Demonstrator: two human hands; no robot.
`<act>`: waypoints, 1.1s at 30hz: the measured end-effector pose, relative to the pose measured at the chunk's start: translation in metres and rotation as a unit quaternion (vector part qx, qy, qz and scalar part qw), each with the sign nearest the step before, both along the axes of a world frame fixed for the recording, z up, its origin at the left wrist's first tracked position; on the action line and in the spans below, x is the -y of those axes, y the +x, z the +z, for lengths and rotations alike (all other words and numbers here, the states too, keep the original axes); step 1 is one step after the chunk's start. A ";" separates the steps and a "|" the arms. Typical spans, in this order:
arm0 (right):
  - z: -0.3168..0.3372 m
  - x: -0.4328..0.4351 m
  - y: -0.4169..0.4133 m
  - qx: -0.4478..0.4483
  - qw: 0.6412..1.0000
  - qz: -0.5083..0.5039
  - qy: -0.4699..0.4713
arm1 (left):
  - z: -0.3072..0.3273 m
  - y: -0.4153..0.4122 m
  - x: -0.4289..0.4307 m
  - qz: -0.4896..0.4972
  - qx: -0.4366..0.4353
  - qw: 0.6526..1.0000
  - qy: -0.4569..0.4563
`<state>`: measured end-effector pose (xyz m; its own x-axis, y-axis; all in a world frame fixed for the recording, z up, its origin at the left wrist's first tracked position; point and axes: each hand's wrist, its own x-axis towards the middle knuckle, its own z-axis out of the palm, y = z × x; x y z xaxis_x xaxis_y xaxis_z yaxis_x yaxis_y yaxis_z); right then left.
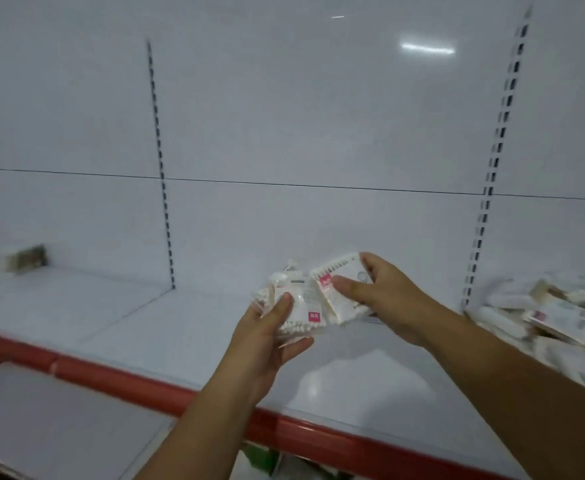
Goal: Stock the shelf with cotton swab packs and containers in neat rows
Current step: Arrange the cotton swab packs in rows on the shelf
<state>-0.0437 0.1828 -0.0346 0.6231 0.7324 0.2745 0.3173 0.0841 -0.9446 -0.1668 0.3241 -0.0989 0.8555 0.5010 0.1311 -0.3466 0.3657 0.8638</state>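
Swab packs (298,301) in L hand (267,341), R hand (388,292), past shelf edge (128,382)

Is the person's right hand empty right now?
No, the right hand pinches a cotton swab pack above the white shelf.

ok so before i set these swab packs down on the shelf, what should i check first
1. Left hand grip on its stack of packs: ok, thumb across the front, fingers underneath.
2. Right hand grip on the single pack: ok, pinched between thumb and fingers.
3. Packs facing the same way: not ok, their pink labels sit at different corners and tilts.
4. Landing spot on the shelf: ok, bare white surface shows below the hands.
5. Pile at the right: not ok, jumbled, no rows.
6. Pack count in the left hand: cannot tell, too blurred.
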 end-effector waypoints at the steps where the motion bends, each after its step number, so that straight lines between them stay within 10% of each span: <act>1: -0.008 -0.031 -0.018 -0.025 1.000 0.017 0.001 | -0.003 -0.021 -0.020 0.019 -0.007 1.000 0.012; 27: -0.048 -0.700 -0.242 -0.088 0.991 0.100 0.033 | -0.022 -0.367 -0.585 0.335 -0.098 0.937 0.021; 33: -0.056 -0.824 -0.266 0.072 0.992 0.094 -0.037 | -0.014 -0.418 -0.725 0.386 -0.093 0.917 0.042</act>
